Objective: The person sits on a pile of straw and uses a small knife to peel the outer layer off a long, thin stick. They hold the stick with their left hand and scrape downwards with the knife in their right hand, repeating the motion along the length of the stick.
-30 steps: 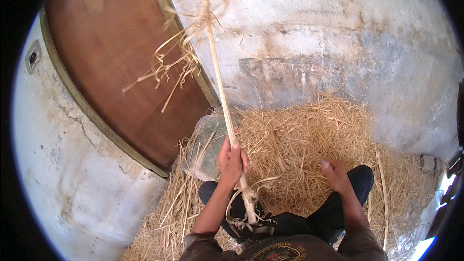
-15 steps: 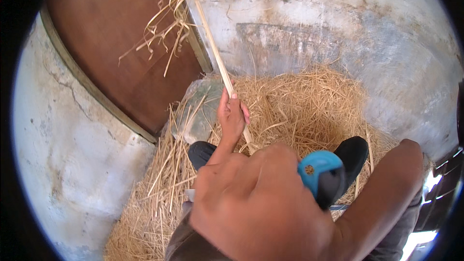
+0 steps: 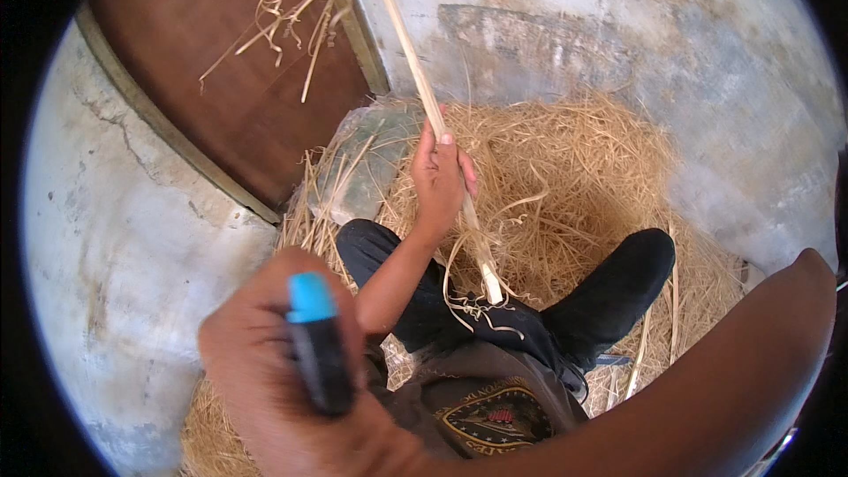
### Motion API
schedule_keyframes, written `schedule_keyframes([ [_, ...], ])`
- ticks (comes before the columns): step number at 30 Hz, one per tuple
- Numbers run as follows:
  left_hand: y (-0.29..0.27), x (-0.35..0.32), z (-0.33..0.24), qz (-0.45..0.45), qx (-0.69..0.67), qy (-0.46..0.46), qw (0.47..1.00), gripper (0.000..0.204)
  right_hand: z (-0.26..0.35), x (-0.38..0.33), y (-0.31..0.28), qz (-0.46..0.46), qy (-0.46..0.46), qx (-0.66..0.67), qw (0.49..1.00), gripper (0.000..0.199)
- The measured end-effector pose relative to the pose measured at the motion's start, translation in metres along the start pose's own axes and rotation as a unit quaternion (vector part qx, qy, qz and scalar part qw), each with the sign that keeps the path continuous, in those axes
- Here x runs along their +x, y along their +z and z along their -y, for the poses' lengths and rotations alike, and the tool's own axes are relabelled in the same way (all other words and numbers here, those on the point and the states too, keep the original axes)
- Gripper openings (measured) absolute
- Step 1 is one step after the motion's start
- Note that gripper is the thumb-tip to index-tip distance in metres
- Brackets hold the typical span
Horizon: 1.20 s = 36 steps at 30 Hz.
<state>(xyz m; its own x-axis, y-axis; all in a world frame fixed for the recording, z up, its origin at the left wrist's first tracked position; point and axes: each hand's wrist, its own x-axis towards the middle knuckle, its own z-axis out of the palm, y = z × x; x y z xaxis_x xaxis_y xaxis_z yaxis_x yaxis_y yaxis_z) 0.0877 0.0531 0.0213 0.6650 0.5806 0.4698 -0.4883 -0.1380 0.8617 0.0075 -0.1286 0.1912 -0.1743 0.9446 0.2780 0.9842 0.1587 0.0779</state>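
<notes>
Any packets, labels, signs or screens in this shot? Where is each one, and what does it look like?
Emblem: on the dark shirt at the bottom centre; a gold-outlined crest shape with a small red patch in the middle.
Plastic sack: lying in the straw beside the brown door, just left of the left hand; rounded, clear over grey-green.
No signs or screens.

The scene is lit by bright, diffuse daylight; its source cannot be fixed with certainty. The pale wall (image 3: 689,62) is rendered near washed-out, with no hard glare. Soft shadows are cast beneath the straw pile (image 3: 574,177). Strong fisheye distortion is present: straight edges are bent toward a black circular rim. The right hand (image 3: 291,380), held close to the lens, is blurred and out of focus.
</notes>
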Motion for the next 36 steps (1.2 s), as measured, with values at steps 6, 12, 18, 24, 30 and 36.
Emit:
schedule_keyframes([
  [6, -0.011, -0.001, 0.001, -0.002, -0.009, 0.026, 1.0, 0.046, -0.01, 0.013, 0.016, -0.059, -0.025, 0.009, 0.998, 0.042],
  [12, 0.014, 0.0, 0.001, -0.111, -0.036, 0.064, 0.991, 0.044, -0.039, -0.013, 0.095, -0.018, 0.247, 0.316, 0.916, 0.05],
  [18, 0.023, 0.023, 0.002, -0.139, -0.105, 0.085, 0.981, 0.017, -0.027, -0.067, 0.21, -0.26, 0.453, 0.57, 0.634, 0.026],
  [24, 0.052, -0.025, -0.008, -0.143, -0.216, -0.069, 0.964, 0.014, -0.065, -0.061, 0.21, -0.458, 0.49, 0.546, 0.502, 0.025],
  [30, 0.061, -0.082, 0.004, -0.145, -0.263, -0.198, 0.933, 0.024, -0.109, -0.026, 0.195, -0.553, 0.435, 0.577, 0.416, 0.031],
  [36, 0.01, -0.115, -0.039, 0.087, 0.104, -0.114, 0.984, 0.039, -0.159, -0.029, 0.189, -0.506, 0.444, 0.505, 0.54, 0.039],
])
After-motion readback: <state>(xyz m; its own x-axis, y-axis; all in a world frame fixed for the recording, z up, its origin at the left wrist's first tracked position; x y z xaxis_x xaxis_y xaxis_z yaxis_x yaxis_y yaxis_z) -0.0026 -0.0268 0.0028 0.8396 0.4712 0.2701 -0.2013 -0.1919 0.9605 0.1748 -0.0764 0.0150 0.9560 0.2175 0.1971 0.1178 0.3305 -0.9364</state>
